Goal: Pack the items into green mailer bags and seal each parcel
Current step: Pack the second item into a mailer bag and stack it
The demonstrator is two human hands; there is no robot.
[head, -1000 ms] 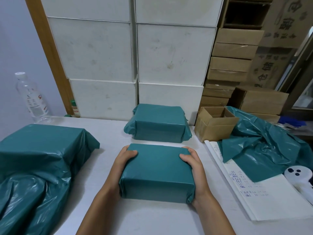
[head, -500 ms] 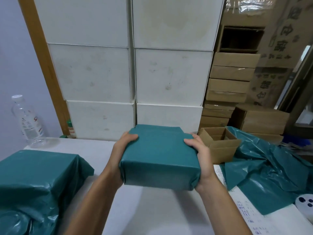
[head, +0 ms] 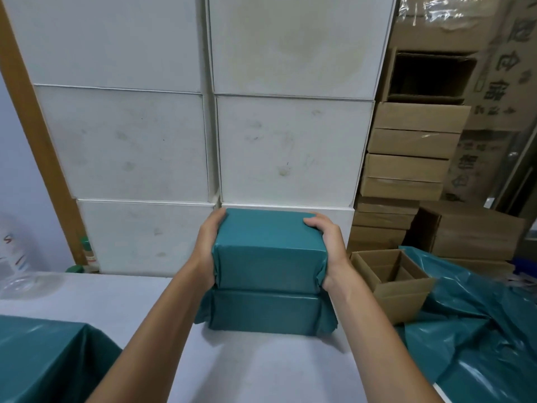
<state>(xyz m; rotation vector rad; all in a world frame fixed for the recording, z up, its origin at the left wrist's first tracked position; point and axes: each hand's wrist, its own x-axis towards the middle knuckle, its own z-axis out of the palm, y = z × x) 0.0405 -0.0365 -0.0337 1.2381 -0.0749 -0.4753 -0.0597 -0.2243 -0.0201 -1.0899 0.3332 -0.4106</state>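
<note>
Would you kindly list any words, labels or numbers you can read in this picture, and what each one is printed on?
No text here can be quoted with confidence.
Large cardboard cartons at the right: big printed characters, too distorted to read.
Plastic bottle at the left: red label marks, blurred.
Small bottle by the wooden post: label too small.
Green parcels, white boxes: no print visible.

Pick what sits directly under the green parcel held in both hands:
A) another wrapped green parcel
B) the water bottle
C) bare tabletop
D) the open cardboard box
A: the held parcel, gripped by the left hand and right hand, sits squarely above a second green parcel lying on the table.
</note>
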